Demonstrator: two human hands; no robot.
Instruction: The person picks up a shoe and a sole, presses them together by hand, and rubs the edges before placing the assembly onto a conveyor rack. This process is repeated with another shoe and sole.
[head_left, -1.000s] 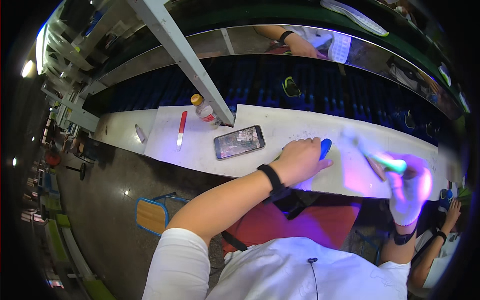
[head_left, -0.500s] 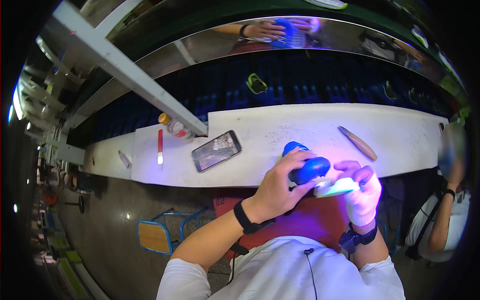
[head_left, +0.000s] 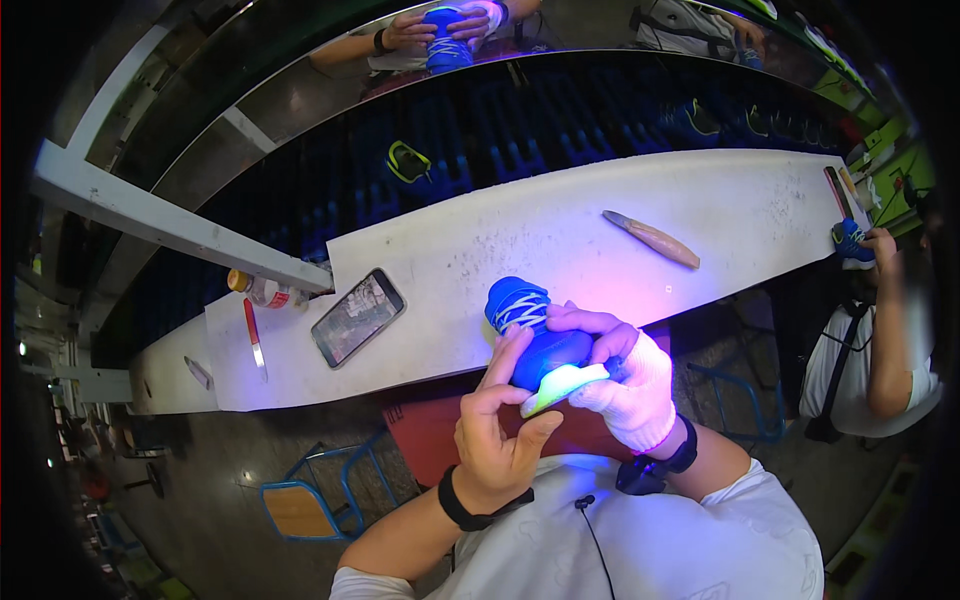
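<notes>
A blue lace-up shoe upper (head_left: 552, 352) with white laces is held just over the near edge of the white worktop (head_left: 470, 250), its toe toward me. At the toe lies a pale sole (head_left: 566, 384) with a green edge, brightly lit by violet light. My left hand (head_left: 492, 435), bare, has its fingers along the upper's left side and the sole's edge, thumb raised beside the sole. My right hand (head_left: 632, 392), in a white glove with bare fingertips, grips upper and sole together, fingers on the upper and thumb at the sole.
A wooden-handled knife (head_left: 652, 240) lies beyond my right hand. To the left are a phone (head_left: 357, 318), a red-handled blade (head_left: 253, 335) and a bottle (head_left: 266, 290) by a pale post (head_left: 180, 232). Behind runs a dark rack (head_left: 480, 130). A co-worker (head_left: 878, 350) holds another blue shoe (head_left: 850, 243).
The view has turned and shifted. The sole, held at an angle in my right hand before, now lies against the toe. My right fingers moved onto the upper; my left hand slid down toward the sole.
</notes>
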